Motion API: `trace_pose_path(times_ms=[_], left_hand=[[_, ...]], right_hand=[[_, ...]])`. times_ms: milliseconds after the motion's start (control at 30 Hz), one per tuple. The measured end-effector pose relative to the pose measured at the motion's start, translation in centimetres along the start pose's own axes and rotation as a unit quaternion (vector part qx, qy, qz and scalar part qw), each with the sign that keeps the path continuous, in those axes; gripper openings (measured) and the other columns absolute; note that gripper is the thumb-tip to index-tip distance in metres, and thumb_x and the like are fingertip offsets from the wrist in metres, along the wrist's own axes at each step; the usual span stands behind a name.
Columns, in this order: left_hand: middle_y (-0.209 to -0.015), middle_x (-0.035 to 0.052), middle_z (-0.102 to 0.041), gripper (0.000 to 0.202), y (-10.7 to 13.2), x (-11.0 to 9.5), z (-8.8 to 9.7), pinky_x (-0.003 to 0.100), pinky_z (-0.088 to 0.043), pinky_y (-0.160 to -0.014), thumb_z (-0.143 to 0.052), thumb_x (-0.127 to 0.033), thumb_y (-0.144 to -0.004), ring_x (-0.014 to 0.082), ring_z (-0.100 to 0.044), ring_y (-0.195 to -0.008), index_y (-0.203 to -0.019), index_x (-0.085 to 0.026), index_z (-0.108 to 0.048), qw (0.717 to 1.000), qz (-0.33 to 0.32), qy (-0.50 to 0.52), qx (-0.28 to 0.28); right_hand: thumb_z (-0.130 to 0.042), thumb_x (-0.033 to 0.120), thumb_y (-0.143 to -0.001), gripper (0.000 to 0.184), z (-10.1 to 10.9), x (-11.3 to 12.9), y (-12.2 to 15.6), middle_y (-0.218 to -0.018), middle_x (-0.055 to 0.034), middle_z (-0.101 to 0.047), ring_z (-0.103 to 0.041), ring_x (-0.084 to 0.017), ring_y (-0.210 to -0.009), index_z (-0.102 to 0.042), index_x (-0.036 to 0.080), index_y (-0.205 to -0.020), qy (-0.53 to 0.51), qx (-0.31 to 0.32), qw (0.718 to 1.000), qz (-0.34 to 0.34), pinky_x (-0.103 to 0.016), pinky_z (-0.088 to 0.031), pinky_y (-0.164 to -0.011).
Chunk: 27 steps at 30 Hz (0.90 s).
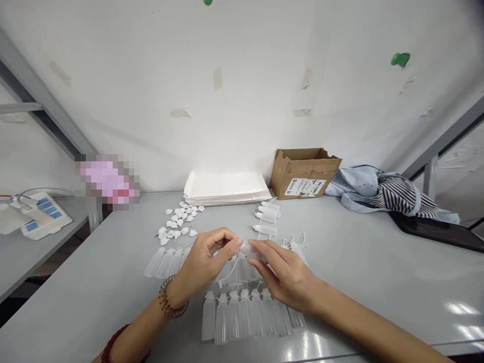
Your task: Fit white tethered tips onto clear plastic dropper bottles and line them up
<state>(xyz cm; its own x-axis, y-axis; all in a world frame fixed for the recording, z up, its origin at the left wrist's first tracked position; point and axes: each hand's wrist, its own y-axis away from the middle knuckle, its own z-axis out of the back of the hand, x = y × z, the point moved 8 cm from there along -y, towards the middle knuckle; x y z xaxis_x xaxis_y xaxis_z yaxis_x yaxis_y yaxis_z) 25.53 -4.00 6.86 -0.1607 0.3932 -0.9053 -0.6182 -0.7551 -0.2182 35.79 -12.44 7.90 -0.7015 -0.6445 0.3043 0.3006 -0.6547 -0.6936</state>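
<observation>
Between my hands is a small translucent squeeze bottle [248, 250], lying on its side with its neck toward the left. My right hand [289, 275] is closed around its body and hides most of it. My left hand [207, 259] pinches at the neck, on what looks like a white needle cap mostly covered by the fingertips. Below the hands stretches a row of similar bottles [245, 315] with strap-like stoppers. More bottles [164, 263] lie left of my left hand. Loose white needle caps [174, 223] are scattered beyond it. Several bottles with needle tips [266, 215] lie beyond my right hand.
A stack of white envelopes [227, 187] rests against the wall at the back of the grey table [378, 292]. Beside it stands an open cardboard box [306, 174]. Bunched blue and striped cloth [393, 194] lies on a dark object [434, 229] at right. A power strip [47, 214] is at far left.
</observation>
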Motion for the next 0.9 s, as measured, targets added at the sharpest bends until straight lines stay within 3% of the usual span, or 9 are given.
trace_pose_path(times_ms=[100, 200, 300, 400, 533, 600, 767, 900], left_hand=[[-0.062, -0.0026, -0.052, 0.028, 0.1, 0.0, -0.1, 0.02, -0.04, -0.058, -0.05, -0.033, -0.09, 0.0102, -0.047, -0.06, -0.069, -0.017, -0.058, 1.0, 0.003, 0.001, 0.013], [-0.063, -0.0019, -0.053, 0.027, 0.2, -0.1, -0.3, 0.021, -0.041, -0.058, -0.05, -0.033, -0.09, 0.0107, -0.048, -0.06, -0.07, -0.017, -0.059, 1.0, 0.006, -0.002, 0.019], [-0.066, -0.0007, -0.056, 0.023, 0.3, -0.5, -0.5, 0.022, -0.043, -0.06, -0.051, -0.031, -0.089, 0.0117, -0.051, -0.063, -0.073, -0.017, -0.06, 1.0, -0.01, 0.0, 0.021], [-0.072, 0.0012, -0.06, 0.018, 0.4, -1.1, -0.5, 0.023, -0.045, -0.063, -0.053, -0.028, -0.088, 0.0131, -0.054, -0.067, -0.079, -0.017, -0.062, 0.999, -0.037, 0.001, 0.024], [-0.077, 0.0018, -0.063, 0.014, 0.5, -1.9, -0.5, 0.024, -0.046, -0.069, -0.051, -0.024, -0.09, 0.0139, -0.057, -0.072, -0.085, -0.017, -0.062, 0.997, -0.064, -0.003, 0.047], [-0.077, 0.0015, -0.064, 0.013, 0.7, -2.3, -0.7, 0.025, -0.046, -0.072, -0.05, -0.022, -0.091, 0.0142, -0.058, -0.074, -0.088, -0.018, -0.063, 0.995, -0.071, 0.004, 0.07], [-0.082, 0.0024, -0.064, 0.012, 1.1, -3.4, -0.9, 0.025, -0.044, -0.073, -0.052, -0.018, -0.091, 0.0144, -0.057, -0.076, -0.091, -0.019, -0.064, 0.989, -0.113, -0.02, 0.091], [-0.083, 0.0026, -0.065, 0.013, 1.3, -3.7, -1.0, 0.025, -0.044, -0.072, -0.051, -0.016, -0.091, 0.0144, -0.057, -0.076, -0.093, -0.019, -0.064, 0.985, -0.139, -0.042, 0.092]], right_hand=[[-0.046, 0.018, -0.092, 0.024, 0.1, -1.2, -0.3, -0.073, -0.005, -0.059, -0.055, -0.014, -0.059, -0.053, 0.011, -0.115, -0.103, 0.024, 0.99, -0.098, -0.025, -0.048, -0.052], [-0.044, 0.028, -0.094, 0.023, -0.8, -2.8, 0.0, -0.064, 0.0, -0.054, -0.053, -0.011, -0.051, -0.06, 0.014, -0.101, -0.247, 0.082, 0.932, -0.253, -0.022, -0.045, -0.047], [-0.046, 0.038, -0.093, 0.03, -1.9, -3.5, 0.6, -0.053, 0.0043, -0.049, -0.047, -0.006, -0.04, -0.06, 0.014, -0.082, -0.391, 0.12, 0.836, -0.365, -0.019, -0.04, -0.041], [-0.053, 0.042, -0.089, 0.035, -3.0, -3.6, 1.0, -0.053, 0.0049, -0.047, -0.037, -0.003, -0.034, -0.056, 0.013, -0.07, -0.532, 0.135, 0.722, -0.422, -0.015, -0.037, -0.033], [-0.059, 0.037, -0.087, 0.029, -4.4, -3.2, 2.0, -0.061, 0.0038, -0.047, -0.024, 0.0, -0.036, -0.059, 0.011, -0.075, -0.675, 0.151, 0.544, -0.475, -0.01, -0.031, -0.026], [-0.057, 0.034, -0.088, 0.026, -4.9, -2.9, 2.5, -0.059, 0.0055, -0.042, -0.02, 0.0, -0.035, -0.062, 0.009, -0.08, -0.7, 0.163, 0.494, -0.49, -0.009, -0.028, -0.024], [-0.057, 0.033, -0.087, 0.027, -5.4, -2.8, 3.3, -0.049, 0.0107, -0.028, -0.014, 0.0, -0.031, -0.064, 0.009, -0.079, -0.702, 0.161, 0.47, -0.511, -0.008, -0.016, -0.021], [-0.056, 0.037, -0.086, 0.029, -5.5, -2.7, 3.3, -0.043, 0.0129, -0.023, -0.013, 0.0, -0.027, -0.063, 0.011, -0.076, -0.678, 0.177, 0.489, -0.519, -0.01, -0.012, -0.019]])
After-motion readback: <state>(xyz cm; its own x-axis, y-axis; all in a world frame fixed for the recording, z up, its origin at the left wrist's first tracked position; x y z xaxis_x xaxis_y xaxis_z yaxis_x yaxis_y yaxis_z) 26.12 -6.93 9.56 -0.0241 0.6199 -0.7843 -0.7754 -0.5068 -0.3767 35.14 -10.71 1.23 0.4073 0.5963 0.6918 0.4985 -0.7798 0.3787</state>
